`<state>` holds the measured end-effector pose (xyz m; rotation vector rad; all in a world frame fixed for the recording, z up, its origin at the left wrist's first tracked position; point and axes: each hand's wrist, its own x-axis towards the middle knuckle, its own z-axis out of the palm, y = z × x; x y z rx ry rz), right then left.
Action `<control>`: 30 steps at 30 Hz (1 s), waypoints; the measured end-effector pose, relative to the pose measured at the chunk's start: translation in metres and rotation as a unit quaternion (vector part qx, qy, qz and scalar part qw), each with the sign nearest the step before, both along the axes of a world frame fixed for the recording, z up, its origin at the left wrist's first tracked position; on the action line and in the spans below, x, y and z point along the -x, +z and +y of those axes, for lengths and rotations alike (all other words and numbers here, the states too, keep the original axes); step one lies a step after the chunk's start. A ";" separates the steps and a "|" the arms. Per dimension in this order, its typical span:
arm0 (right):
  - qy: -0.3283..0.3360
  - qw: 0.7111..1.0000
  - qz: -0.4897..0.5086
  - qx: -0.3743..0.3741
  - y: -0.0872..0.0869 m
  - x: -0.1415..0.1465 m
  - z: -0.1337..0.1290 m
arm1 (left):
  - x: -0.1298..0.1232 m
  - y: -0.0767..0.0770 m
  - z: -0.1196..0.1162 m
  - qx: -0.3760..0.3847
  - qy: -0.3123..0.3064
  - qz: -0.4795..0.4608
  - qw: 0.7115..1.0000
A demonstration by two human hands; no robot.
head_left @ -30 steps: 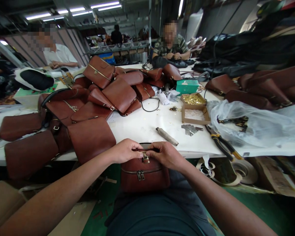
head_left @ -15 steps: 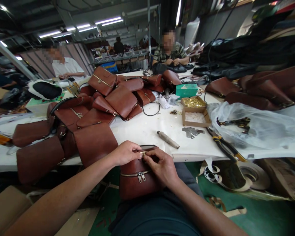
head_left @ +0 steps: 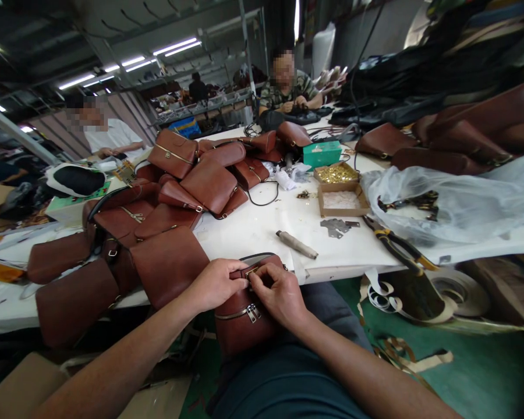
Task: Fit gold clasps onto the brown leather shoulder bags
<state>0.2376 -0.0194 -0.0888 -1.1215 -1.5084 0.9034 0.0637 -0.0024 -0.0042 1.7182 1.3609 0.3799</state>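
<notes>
Handwork on a brown leather bag [head_left: 240, 337], as seen from beside the bench. The bag sits in the worker's lap, its top just by the near edge of the white table [head_left: 240, 233]. The left hand [head_left: 218, 283] pinches the bag's upper part between thumb and fingers, the grip nearly closed on the leather. The right hand [head_left: 280, 293] meets it from the other side, thumb and forefinger drawn close together at a gold-coloured fitting [head_left: 251, 271] — from here I cannot tell whether the fingertips have hold of it or merely touch it. Below the hands runs a zip with two metal pulls [head_left: 253, 314]; behind them a dark handle [head_left: 257, 255] arches over the top.

On the table, beyond the bag, lies a wrapped rod [head_left: 297, 244]; to its right are grey metal plates [head_left: 334, 227] and pliers [head_left: 399, 247] with black-and-yellow handles, beside a clear plastic bag [head_left: 467, 201]. An open cardboard box [head_left: 344, 212] stands behind the plates, next to a tray of gold-coloured pieces [head_left: 337, 173]. Left of these, similar brown bags [head_left: 212, 183] lie heaped. Across the table sit two co-workers — one in white [head_left: 116, 137], one in camouflage [head_left: 305, 87].
</notes>
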 end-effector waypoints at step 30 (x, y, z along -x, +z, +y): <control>0.087 0.847 0.480 0.210 0.039 0.022 -0.032 | -0.033 0.033 -0.085 -0.510 -0.054 0.423 0.747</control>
